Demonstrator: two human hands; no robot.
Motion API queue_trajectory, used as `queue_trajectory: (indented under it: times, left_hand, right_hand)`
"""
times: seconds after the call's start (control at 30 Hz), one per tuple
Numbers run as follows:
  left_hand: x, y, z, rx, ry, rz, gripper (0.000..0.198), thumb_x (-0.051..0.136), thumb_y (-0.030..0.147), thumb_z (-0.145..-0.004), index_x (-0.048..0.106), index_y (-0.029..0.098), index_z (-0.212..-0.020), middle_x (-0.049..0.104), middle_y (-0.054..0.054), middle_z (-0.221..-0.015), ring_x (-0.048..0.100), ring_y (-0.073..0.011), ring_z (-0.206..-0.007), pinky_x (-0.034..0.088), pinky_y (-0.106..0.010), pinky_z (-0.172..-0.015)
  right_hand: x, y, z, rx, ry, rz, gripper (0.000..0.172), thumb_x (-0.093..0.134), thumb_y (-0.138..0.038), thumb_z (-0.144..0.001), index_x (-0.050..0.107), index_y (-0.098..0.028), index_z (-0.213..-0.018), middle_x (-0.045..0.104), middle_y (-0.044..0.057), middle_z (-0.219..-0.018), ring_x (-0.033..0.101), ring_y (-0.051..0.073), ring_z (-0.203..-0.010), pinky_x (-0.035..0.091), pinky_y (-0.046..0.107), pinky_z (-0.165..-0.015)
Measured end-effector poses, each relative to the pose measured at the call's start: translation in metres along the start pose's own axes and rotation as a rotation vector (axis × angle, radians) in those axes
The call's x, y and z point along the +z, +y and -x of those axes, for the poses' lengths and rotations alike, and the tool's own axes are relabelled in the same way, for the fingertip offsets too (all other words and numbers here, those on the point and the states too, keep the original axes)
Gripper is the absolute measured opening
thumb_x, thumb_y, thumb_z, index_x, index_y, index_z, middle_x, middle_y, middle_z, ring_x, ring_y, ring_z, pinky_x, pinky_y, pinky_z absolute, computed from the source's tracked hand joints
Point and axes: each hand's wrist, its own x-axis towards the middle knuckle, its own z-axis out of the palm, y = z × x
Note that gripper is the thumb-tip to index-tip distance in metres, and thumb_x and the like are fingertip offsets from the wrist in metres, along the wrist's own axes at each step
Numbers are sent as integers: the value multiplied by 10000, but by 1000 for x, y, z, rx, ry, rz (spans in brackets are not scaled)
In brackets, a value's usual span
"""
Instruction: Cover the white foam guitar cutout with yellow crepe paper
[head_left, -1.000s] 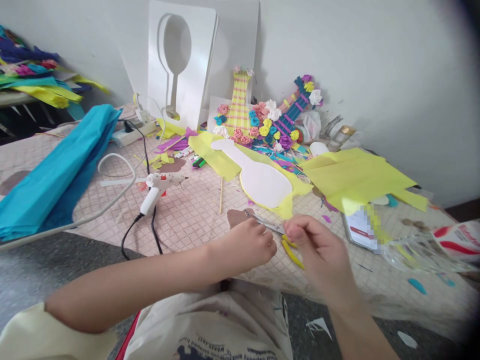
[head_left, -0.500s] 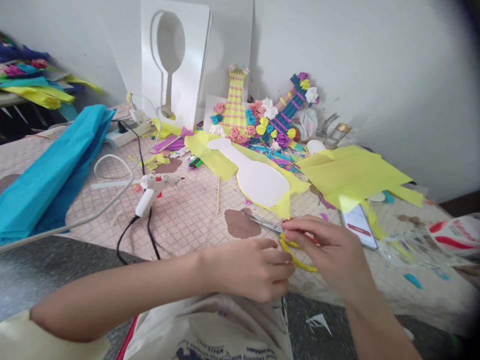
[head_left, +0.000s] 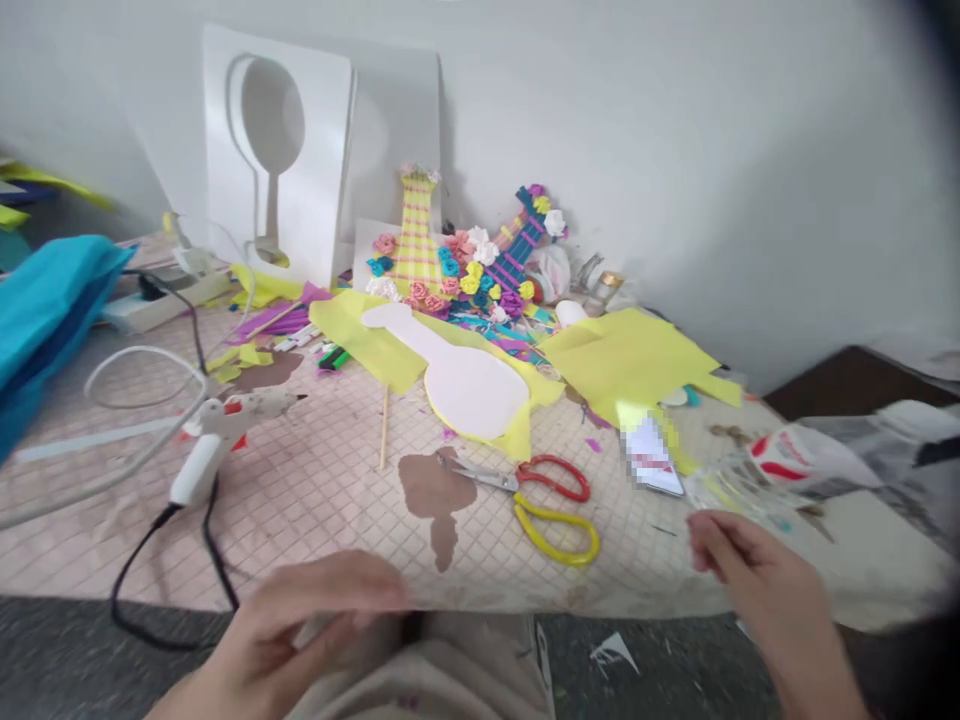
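Presently, the person's left hand (head_left: 319, 615) is by the near edge of the pale pink, diamond-patterned tablecloth (head_left: 322, 500), half open, its fingers loosely bent, with nothing visible in it. At the far side, the right hand (head_left: 761, 575) is close to a clear plastic bottle with a red-and-white label (head_left: 742, 485); its fingers curl toward the thumb, and whether they pinch anything cannot be told. Between the hands, metal scissors with one red and one yellow handle (head_left: 516, 483) lie on the cloth, just in front of a white lute-shaped cutout (head_left: 480, 387) on yellow paper (head_left: 391, 362).
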Motion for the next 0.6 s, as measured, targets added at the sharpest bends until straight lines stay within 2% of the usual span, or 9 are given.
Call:
queue_trajectory:
  times: [0.07,0.17,0.23,0.3,0.4,0.5,0.6]
  left_hand:
    - [11,-12,-8,-120,52,-21,376,486,113,-837,572,352,-1114,649,2,-1112,586,-172,-1035,471,-275,-870]
    - [35,-19,-37,-233,-25,-56,291,506,226,-844,602,333,-1097,619,-10,-1169,543,-197,-1097,423,-333,-947]
    - [52,-19,-56,-282,-27,-10,324,499,281,-849,566,320,-1163,568,-26,-1245,511,-207,-1137,393,-359,-979]
    - [67,-19,-68,-329,21,152,390,472,315,-860,486,309,-1250,499,-36,-1322,494,-208,-1160,394,-364,-981]
    - [78,-20,-72,-371,60,329,395,366,302,-899,449,276,-1285,453,-49,-1363,444,-225,-1213,396,-392,-979]
    - [75,-21,-75,-269,3,211,408,310,199,-891,468,234,-1265,505,-80,-1311,496,-235,-1156,435,-414,-932]
    - [68,-19,-86,11,-182,-186,410,428,106,-787,544,190,-1171,579,-110,-1200,531,-265,-1078,423,-459,-918]
  right_hand:
    - [19,-12,11,-8,-54,-115,407,400,-534,-822,486,-219,-579,512,2,-481,483,139,-447,396,263,-443]
    - [56,-50,22,-45,-126,-222,417,376,-487,-861,426,-207,-556,437,-34,-462,430,109,-443,357,231,-444]
    - [76,-79,27,-145,-194,-328,316,486,-450,-823,508,-198,-635,495,-31,-519,479,116,-499,373,227,-467]
    - [89,-103,31,-254,-221,-468,218,620,-367,-752,524,-196,-657,572,-15,-622,544,132,-613,434,238,-565]
    - [97,-125,35,-441,-255,-616,111,590,-223,-793,570,-198,-687,625,-2,-688,581,134,-680,462,253,-644]
    - [96,-132,34,-569,-190,-619,134,503,-146,-842,599,-202,-768,644,14,-748,588,132,-726,467,262,-676]
    - [94,-138,33,-623,-139,-596,220,388,-114,-873,586,-210,-882,634,37,-843,580,147,-830,462,304,-753]
